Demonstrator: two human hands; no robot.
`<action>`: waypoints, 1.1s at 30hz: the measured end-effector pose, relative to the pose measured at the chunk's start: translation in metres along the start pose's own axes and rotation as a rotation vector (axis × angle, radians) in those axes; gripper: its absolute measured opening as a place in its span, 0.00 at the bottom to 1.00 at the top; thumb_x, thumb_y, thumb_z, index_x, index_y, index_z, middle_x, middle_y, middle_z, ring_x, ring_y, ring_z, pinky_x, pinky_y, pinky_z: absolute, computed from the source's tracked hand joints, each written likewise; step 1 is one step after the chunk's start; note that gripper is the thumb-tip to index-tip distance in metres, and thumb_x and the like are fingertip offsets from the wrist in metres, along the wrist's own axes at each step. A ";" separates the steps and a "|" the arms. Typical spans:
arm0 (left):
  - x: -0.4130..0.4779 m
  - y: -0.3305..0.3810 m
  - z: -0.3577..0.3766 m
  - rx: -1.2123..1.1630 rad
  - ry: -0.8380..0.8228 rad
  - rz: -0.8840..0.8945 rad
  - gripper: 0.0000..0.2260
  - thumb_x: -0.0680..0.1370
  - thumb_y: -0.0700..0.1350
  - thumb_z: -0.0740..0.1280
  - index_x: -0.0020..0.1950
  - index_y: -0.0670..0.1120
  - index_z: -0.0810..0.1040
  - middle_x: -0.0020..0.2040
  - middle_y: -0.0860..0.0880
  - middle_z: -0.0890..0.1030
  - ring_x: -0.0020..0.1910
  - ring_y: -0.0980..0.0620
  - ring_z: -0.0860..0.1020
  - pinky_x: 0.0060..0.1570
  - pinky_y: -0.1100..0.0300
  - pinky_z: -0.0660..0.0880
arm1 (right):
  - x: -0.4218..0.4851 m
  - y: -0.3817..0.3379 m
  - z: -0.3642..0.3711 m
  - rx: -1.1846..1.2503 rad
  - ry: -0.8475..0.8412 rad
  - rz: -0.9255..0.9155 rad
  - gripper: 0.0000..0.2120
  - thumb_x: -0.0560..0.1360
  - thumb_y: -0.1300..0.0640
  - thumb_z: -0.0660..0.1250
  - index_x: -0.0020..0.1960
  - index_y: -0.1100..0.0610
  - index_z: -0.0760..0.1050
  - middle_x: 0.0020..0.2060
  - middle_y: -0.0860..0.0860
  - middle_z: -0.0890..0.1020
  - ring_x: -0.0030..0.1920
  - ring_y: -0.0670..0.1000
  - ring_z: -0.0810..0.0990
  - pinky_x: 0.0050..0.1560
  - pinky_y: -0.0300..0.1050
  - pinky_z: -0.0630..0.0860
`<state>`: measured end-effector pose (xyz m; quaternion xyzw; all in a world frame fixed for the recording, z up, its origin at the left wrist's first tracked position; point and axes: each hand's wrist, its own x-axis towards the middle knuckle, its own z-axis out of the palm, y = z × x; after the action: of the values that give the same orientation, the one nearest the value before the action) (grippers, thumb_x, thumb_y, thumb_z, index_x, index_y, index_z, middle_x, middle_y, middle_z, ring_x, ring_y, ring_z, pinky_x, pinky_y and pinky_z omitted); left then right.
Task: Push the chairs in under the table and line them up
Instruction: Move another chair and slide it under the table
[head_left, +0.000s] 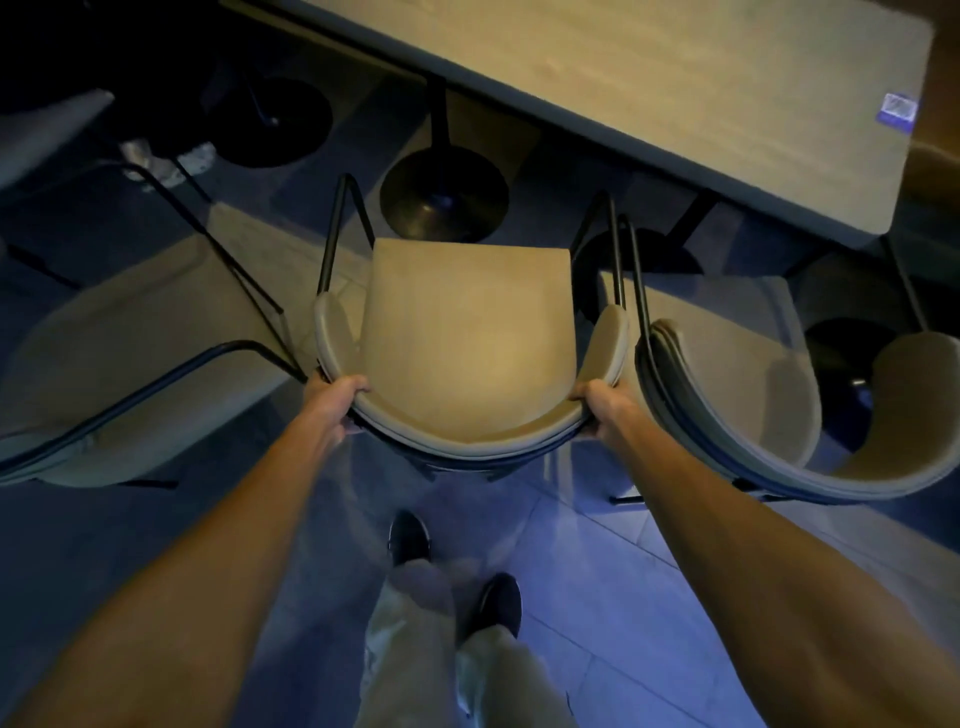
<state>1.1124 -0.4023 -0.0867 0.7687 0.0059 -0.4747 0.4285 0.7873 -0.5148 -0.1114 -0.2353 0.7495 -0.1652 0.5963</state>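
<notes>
The left hand (337, 402) and right hand (597, 408) curl their fingers around the middle chair (467, 338) back, its seat short of the far table (675, 78); the left chair (130, 338) and right chair (727, 374) also look unpushed.

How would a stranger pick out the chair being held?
Find the long pale table. Before its near edge, the middle chair sits between a left chair and a right chair. Only its curved back is gripped by the left hand and right hand.
</notes>
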 end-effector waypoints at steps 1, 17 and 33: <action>0.007 0.011 0.005 0.013 -0.008 0.003 0.26 0.73 0.34 0.69 0.69 0.45 0.68 0.59 0.39 0.79 0.50 0.38 0.80 0.41 0.42 0.80 | 0.006 -0.007 0.003 0.011 -0.002 0.007 0.26 0.69 0.65 0.71 0.64 0.57 0.69 0.55 0.61 0.80 0.50 0.66 0.82 0.33 0.69 0.81; 0.136 0.124 0.059 0.133 -0.128 -0.044 0.29 0.68 0.37 0.72 0.68 0.47 0.70 0.58 0.40 0.80 0.54 0.38 0.80 0.42 0.42 0.81 | 0.067 -0.093 0.063 0.126 0.112 0.103 0.27 0.69 0.65 0.73 0.66 0.56 0.69 0.56 0.62 0.81 0.49 0.67 0.83 0.36 0.68 0.82; 0.165 0.158 0.111 0.177 -0.127 0.023 0.25 0.70 0.38 0.70 0.64 0.52 0.69 0.59 0.44 0.80 0.56 0.40 0.79 0.45 0.43 0.80 | 0.088 -0.167 0.059 0.080 0.115 0.039 0.17 0.75 0.65 0.69 0.60 0.57 0.66 0.49 0.61 0.80 0.45 0.62 0.83 0.33 0.56 0.81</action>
<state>1.1879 -0.6420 -0.1251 0.7719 -0.0723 -0.5163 0.3638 0.8552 -0.7002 -0.1086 -0.1866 0.7799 -0.1967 0.5642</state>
